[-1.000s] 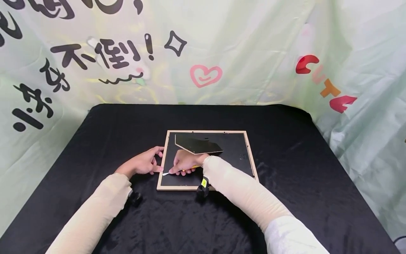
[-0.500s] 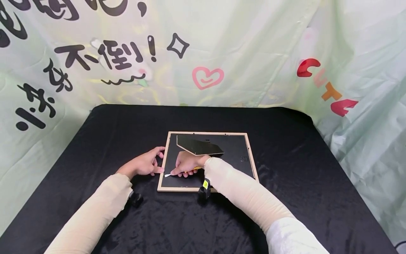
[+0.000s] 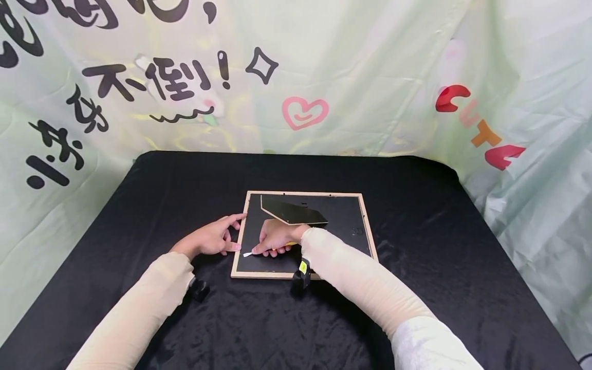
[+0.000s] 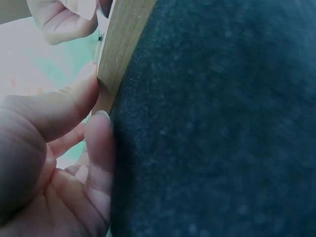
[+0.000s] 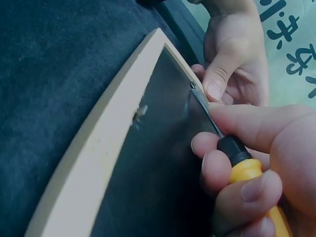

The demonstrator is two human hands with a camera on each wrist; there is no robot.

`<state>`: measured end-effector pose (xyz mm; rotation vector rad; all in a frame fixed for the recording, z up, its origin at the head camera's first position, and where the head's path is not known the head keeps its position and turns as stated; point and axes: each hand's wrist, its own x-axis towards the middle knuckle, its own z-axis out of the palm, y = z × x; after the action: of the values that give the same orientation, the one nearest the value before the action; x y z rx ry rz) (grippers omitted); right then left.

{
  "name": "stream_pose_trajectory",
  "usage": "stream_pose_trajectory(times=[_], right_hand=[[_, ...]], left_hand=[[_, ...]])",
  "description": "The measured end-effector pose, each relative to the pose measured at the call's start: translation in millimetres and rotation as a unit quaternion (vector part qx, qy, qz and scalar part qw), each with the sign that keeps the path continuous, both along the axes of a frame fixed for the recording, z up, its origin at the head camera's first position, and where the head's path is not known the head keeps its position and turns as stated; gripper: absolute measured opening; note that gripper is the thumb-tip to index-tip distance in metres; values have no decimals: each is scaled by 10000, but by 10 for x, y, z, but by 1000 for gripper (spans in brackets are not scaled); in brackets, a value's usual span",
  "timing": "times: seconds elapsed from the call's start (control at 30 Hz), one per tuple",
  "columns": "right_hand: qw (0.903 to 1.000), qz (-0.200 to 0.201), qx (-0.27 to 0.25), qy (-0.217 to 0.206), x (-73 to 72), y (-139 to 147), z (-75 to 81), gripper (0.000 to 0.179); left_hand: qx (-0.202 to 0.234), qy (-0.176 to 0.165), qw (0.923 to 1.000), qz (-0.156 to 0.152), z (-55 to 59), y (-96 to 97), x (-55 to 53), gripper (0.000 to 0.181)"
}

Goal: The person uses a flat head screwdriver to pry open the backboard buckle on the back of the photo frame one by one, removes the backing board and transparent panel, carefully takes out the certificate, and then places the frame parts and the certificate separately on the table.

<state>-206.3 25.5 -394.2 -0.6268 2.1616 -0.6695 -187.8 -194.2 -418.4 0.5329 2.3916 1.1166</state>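
Right hand (image 3: 275,236) grips screwdriver (image 5: 244,169); left hand (image 3: 210,237), spread, touches frame (image 5: 103,118) beside it. Maybe bending tab (image 5: 192,85); next needs gentle push.

Right hand (image 3: 276,237) drawn back slightly, screwdriver tip (image 3: 247,254) farther from left frame edge (image 3: 241,234)

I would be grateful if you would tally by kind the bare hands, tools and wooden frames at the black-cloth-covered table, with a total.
Bare hands: 2 (left hand, right hand)
Metal-bladed screwdriver with a yellow-and-black handle: 1
Rectangular light-wood frame with a black back panel: 1
Total: 4
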Motion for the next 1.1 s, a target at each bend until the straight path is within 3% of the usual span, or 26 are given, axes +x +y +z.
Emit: stream_pose_trajectory(times=[0.37,0.73,1.1], right_hand=[[9999,4,-117,53,1,-23,69,38],[9982,267,-517,160,-12,-108,10,38],[9994,335,72,65,-11,-23,38,38]], left_hand=[[-80,20,10000,56,58,5,-42,83],[64,-91,9999,2,56,-29,-27,81],[-210,183,9994,-197,-1,-14,28,76]])
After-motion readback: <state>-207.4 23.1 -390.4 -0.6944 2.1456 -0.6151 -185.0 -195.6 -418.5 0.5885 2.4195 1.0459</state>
